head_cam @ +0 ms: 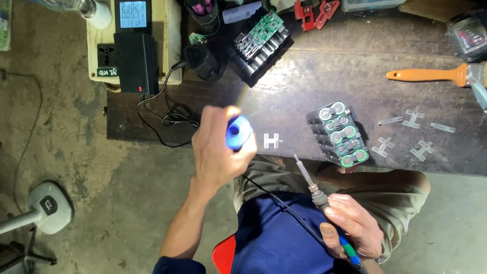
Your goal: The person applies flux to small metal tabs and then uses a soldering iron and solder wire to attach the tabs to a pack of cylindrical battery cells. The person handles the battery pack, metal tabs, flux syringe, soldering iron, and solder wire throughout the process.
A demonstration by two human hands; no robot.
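My left hand (pixel 215 149) is raised over the front edge of the dark workbench (pixel 324 81), closed around a small round blue tin (pixel 237 132) with its open side facing up. My right hand (pixel 355 226) grips a soldering iron (pixel 312 185) by the handle over my lap, tip pointing up toward the bench edge. A battery pack (pixel 339 134) of several cylindrical cells in a black holder lies on the bench just beyond the iron's tip. A small H-shaped metal strip (pixel 272 141) lies between the tin and the pack.
More metal strips (pixel 413 119) lie right of the pack. An orange-handled brush (pixel 431 75) rests at the far right. A second pack with a green circuit board (pixel 261 43), a black power adapter (pixel 136 61) with cable and a digital meter (pixel 133 14) stand at the back left. A fan base (pixel 48 205) sits on the floor.
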